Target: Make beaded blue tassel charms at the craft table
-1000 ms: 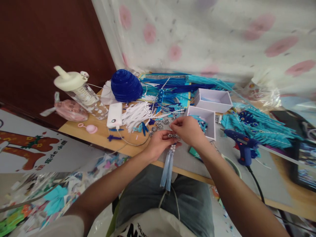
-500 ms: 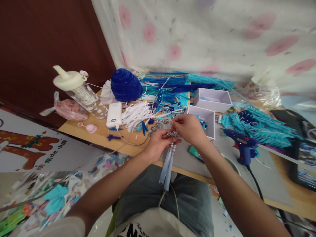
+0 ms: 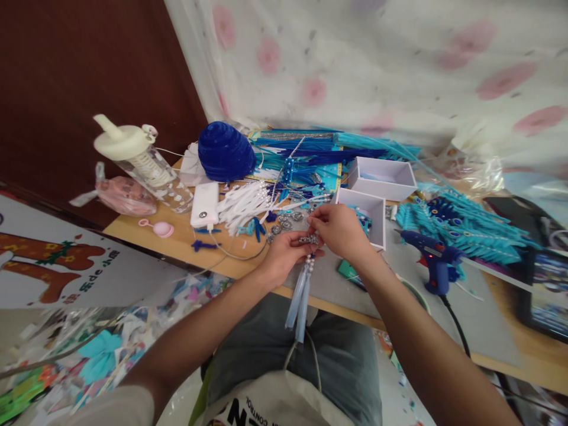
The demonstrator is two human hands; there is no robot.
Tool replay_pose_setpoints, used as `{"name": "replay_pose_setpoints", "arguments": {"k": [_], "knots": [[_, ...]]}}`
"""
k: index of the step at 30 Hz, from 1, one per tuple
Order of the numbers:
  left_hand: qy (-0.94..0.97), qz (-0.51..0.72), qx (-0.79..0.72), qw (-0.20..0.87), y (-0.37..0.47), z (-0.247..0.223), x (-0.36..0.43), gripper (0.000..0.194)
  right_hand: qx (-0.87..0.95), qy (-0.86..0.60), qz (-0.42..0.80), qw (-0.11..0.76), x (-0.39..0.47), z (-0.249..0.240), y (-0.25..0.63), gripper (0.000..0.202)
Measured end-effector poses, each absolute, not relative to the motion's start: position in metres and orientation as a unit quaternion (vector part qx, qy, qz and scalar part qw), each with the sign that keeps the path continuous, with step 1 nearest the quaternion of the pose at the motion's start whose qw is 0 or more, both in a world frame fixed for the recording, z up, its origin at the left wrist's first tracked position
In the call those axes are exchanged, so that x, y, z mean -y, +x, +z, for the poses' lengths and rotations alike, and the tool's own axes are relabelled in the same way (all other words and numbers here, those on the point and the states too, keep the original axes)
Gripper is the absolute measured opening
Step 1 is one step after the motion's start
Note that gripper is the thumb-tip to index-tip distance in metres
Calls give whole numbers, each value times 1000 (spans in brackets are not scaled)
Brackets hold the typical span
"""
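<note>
Between the fingers of my left hand [image 3: 284, 255] is a silver filigree ornament [image 3: 309, 239], held over the front edge of the table. Below it hang pale blue tassels [image 3: 300, 302] topped with white pearl beads [image 3: 310, 260]. My right hand [image 3: 339, 232] is at the ornament's right side, thumb and forefinger pinched together; whatever lies in that pinch is too small to make out. Just beyond my hands, several silver metal pieces [image 3: 284, 223] lie loose on the table.
White boxes [image 3: 379, 222] stand behind my right hand. A blue glue gun [image 3: 437, 260] with a lit red light rests right, beside turquoise feather-like pieces [image 3: 479, 228]. Left are a power bank [image 3: 205, 206], a white bundle [image 3: 244, 207], a blue cone [image 3: 225, 152] and a bottle [image 3: 151, 168].
The ornament has turned slightly in my left fingers, and my right fingers have shifted a little. The tassels hang almost as before.
</note>
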State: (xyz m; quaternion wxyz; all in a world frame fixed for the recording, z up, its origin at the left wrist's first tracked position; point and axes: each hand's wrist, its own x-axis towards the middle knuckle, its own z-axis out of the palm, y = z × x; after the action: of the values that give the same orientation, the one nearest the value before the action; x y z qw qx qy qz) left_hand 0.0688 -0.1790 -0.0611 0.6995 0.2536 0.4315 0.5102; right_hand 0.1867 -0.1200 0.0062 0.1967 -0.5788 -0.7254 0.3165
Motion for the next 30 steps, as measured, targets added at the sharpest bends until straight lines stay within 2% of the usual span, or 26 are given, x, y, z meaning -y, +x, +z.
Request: {"name": "replay_pose_setpoints", "arguments": {"k": [6,9,14,17,20,23,25,30], "knots": [[252,513,-434,696,71,-61,171,20,731,-585,290,201,118,8,185,16],[266,517,-437,686,72,-60,160,17,743,-590,230,217,116,10,186,13],[261,534,-453,664,73,-58,136,14,742,-558,104,356,147,2,200,15],[260,536,-464,656,72,-59,125,14,736,-532,83,410,191,-16,214,14],[275,527,-464,657,71,-59,117,13,783,-470,100,396,234,-42,229,14],[280,525,-461,658,69,-60,114,12,845,-400,106,339,258,-64,238,34],[281,524,-457,661,68,-61,114,11,864,-394,102,296,263,-71,240,41],[291,521,-437,673,65,-64,114,12,871,-382,63,304,259,-76,237,26]]}}
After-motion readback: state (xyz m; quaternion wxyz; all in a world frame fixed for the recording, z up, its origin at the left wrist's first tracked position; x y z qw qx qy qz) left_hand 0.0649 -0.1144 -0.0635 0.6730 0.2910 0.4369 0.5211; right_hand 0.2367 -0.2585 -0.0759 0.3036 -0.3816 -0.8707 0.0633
